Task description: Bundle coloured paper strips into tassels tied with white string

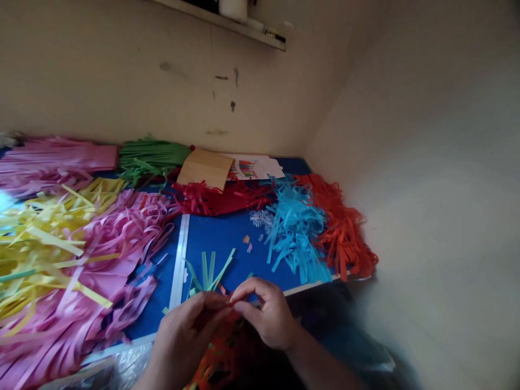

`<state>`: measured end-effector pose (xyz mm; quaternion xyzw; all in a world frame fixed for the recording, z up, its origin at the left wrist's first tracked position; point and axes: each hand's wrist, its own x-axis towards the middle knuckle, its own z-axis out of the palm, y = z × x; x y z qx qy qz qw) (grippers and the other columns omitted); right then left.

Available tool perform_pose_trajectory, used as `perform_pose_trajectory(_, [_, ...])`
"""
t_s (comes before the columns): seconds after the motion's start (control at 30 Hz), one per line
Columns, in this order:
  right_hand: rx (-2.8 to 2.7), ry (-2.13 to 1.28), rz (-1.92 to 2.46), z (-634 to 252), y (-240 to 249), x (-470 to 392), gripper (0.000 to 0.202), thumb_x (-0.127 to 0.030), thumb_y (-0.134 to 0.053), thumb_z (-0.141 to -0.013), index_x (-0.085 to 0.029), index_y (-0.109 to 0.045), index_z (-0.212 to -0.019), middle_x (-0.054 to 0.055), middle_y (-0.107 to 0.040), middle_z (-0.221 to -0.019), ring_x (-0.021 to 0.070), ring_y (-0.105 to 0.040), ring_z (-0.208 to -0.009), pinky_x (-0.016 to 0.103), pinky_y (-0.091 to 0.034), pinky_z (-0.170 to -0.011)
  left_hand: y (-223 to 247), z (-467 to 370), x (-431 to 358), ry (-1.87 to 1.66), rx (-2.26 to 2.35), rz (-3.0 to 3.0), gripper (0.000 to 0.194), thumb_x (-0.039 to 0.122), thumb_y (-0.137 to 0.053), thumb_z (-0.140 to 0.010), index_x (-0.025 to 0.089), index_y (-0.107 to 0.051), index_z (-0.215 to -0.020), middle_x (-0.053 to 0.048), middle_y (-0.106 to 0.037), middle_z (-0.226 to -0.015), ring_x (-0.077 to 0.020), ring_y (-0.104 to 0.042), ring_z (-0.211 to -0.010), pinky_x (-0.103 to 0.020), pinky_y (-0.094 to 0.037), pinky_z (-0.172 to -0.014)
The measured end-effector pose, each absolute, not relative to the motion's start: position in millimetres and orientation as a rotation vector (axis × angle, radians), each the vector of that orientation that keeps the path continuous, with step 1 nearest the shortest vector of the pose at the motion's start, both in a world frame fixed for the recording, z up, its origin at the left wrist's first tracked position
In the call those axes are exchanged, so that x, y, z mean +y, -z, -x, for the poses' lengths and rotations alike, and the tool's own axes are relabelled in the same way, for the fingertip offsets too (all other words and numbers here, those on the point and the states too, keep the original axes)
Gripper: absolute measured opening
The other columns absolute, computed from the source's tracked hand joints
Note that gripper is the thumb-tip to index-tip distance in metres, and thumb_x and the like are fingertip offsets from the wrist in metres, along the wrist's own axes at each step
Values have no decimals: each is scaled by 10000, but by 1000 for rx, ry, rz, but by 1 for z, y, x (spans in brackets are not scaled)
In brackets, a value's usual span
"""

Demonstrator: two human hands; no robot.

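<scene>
While both hands pinch together at something small, seemingly orange strip ends (229,304) | left hand (189,319), right hand (266,311): fingertips closed, nearly meeting | orange fringe (219,355): hanging below them | pale green strips (209,271): just beyond the left hand

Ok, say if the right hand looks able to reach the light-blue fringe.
Probably yes: nothing seems to stand between the right hand and the light-blue fringe, though it pinches beside the left hand.
</scene>
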<state>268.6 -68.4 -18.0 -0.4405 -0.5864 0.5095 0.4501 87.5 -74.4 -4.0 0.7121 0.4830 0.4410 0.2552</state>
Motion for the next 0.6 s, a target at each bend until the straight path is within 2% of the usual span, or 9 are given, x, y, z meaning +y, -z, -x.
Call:
perform_pose_trajectory(0.13, [-1458, -1335, 1046, -273, 17, -69, 62, -190, -730, -800, -206, -747, -857, 31, -751, -861, 169, -697, -828, 248, -520, -765, 7, -85, -76, -1190, 1273, -1883, 144, 393, -692, -825, 252, -689, -796, 46, -743, -686, -98, -706, -575, -114, -542, -553])
perform_pose_trajectory(0.27, [-1506, -1178, 1050, -273, 16, -69, 83, -142, -706, -801, -203, -738, -847, 26, -745, -860, 159, -691, -831, 250, -514, -801, 3, -87, -76, -1183, 1230, -1935, 126, 376, -685, -834, 265, -686, -895, 39, -764, -781, -102, -729, -660, -119, -556, -615])
perform_pose_trajectory(0.37, [-1522, -1147, 1087, -270, 15, -72, 94, -133, -688, -811, -201, -732, -858, 22, -745, -862, 149, -693, -823, 230, -518, -774, -1, -88, -76, -1210, 1265, -1987, 98, 358, -646, -862, 264, -671, -849, 53, -747, -740, -86, -716, -632, -101, -542, -602])
perform_pose_trajectory(0.5, [-1428, -1285, 1113, -270, 21, -73, 209, -188, -759, -769, -205, -723, -974, 27, -763, -898, 158, -706, -813, 226, -533, -729, -1, -88, -77, -1260, 1306, -2037, 187, 405, -600, -901, 261, -661, -797, 71, -731, -680, -66, -687, -549, -76, -512, -544])
perform_pose_trajectory(0.6, [-1375, -1382, 1114, -273, 24, -70, 126, -241, -770, -775, -193, -749, -888, 36, -765, -830, 162, -704, -757, 237, -533, -709, 0, -85, -77, -1260, 1255, -2093, 187, 416, -586, -916, 269, -677, -844, 69, -733, -698, -61, -692, -570, -72, -517, -567])
